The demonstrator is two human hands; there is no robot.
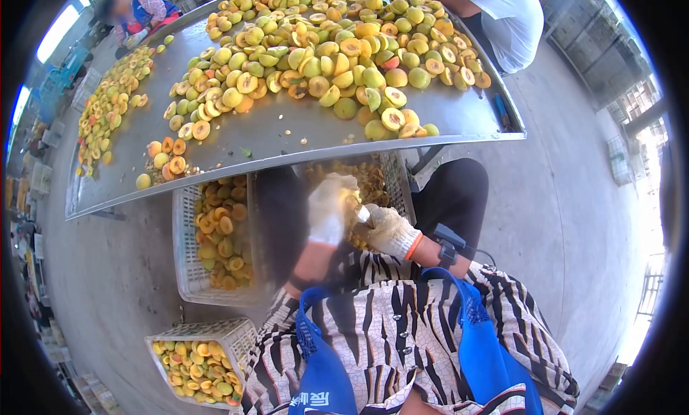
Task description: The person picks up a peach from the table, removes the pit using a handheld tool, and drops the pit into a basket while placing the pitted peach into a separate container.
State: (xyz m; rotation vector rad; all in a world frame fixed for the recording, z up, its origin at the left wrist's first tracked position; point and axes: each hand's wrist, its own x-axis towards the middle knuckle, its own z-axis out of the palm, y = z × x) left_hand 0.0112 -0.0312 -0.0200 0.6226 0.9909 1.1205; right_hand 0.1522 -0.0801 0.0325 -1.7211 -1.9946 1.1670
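Note:
Both hands wear whitish knit work gloves and meet above a crate of halved peaches (373, 178) between the knees. My left hand (330, 210) is smeared by motion, its fingers curled inward with a patch of yellow at the tips; what it holds I cannot tell. Closed just beside it, my right hand (391, 232) has an orange-edged, stained glove. From its fingers a small tool with a pale, shiny tip (362, 214) points toward the left hand.
A metal table (273, 131) ahead carries heaped peach halves (316, 56). Two crates of halves, one white (183, 260) and one tilted (244, 336), stand to the left on the concrete floor. One person (147, 16) works at far left, another (509, 27) at far right.

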